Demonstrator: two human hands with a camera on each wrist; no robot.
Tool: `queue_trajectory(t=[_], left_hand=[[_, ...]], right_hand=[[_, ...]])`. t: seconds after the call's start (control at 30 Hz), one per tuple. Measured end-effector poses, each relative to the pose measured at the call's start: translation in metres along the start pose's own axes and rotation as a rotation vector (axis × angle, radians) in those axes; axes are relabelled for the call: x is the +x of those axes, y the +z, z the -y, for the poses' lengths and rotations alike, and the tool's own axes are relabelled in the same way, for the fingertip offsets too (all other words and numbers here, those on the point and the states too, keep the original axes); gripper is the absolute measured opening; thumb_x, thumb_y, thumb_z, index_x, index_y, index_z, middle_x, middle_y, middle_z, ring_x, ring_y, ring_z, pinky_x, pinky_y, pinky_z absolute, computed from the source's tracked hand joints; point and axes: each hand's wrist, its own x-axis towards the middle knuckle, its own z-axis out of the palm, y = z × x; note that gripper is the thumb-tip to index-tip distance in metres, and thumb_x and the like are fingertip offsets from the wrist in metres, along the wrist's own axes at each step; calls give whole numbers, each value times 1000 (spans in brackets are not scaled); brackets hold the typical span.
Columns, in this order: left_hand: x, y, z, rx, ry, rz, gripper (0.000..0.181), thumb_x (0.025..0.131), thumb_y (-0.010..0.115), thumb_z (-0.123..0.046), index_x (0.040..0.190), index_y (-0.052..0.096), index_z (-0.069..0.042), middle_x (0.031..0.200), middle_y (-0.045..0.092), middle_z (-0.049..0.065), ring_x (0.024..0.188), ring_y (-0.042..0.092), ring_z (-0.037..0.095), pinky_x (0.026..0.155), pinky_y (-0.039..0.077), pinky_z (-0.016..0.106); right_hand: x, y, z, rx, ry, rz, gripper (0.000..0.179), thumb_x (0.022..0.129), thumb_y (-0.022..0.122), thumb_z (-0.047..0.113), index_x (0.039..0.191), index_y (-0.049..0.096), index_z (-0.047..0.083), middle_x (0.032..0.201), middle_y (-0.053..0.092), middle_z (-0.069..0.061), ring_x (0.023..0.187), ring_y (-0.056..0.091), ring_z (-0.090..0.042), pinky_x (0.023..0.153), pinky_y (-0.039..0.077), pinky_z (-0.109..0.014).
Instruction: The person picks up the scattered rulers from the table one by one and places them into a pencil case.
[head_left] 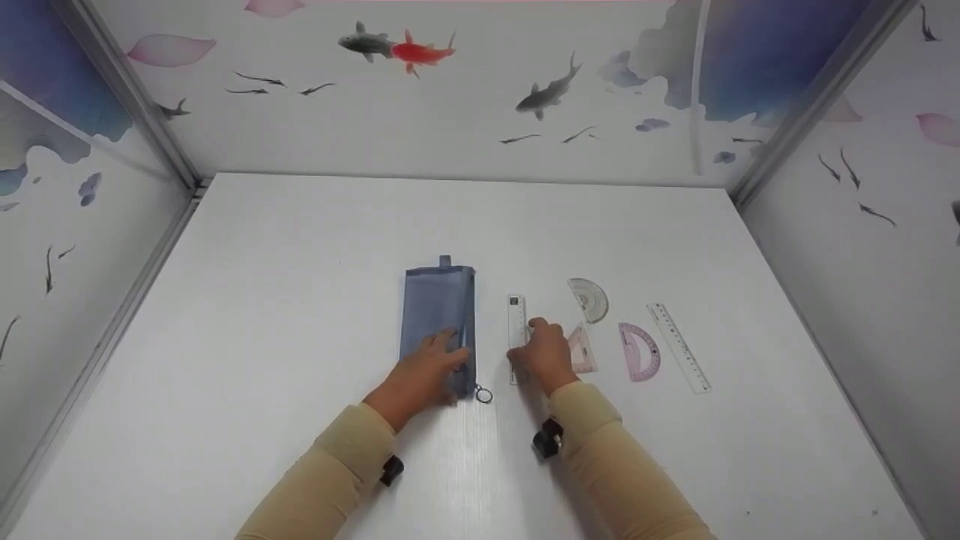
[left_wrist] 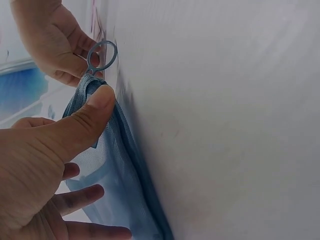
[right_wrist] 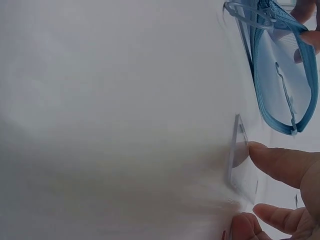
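Starting left of centre, we have the left hand [head_left: 424, 371] on the lower part of the blue mesh pouch [head_left: 435, 307], thumb and a finger pinching its rim while the remaining fingers splay loosely. The right-wrist view gives us the pouch's mouth gaping at upper right, and that's a worry: rim this soft could fold shut if the pinch slackens. Watch the metal ring [head_left: 484, 394] at the pouch's lower corner, too; it hangs right by the opening and might snag something passing close.

Across to centre, we find the clear ruler [head_left: 517, 330] lying beside the pouch, with the right hand [head_left: 546, 356] over it: thumb and forefinger curled in to its long edges, a light pinch, we judge. Thin, smooth plastic flat on a smooth table [head_left: 300, 240]: fingertips could skid off, or a downward press could simply slide it.

Just right of that, the pink set square [head_left: 587, 356] sits partly hidden beneath the hand, so a trailing knuckle might nudge it. Above it lies the clear protractor [head_left: 592, 301]; further right, the pink protractor [head_left: 652, 354] and the second ruler [head_left: 679, 347], safely apart from those fingers.
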Motion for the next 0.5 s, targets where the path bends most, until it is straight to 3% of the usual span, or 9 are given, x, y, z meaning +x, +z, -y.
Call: queue_trajectory(t=[0.5], left_hand=[[-1,-1,-2,17,5,-10,53,66,87,-14,109,57,-19,147,38,20,128,41,47,78,54,48]], right_hand=[[-4,-1,-6,-29,-99,-45,50,77,62,-5,127,55,-7,114,65,-23,110,60,-36,97,45,-46]])
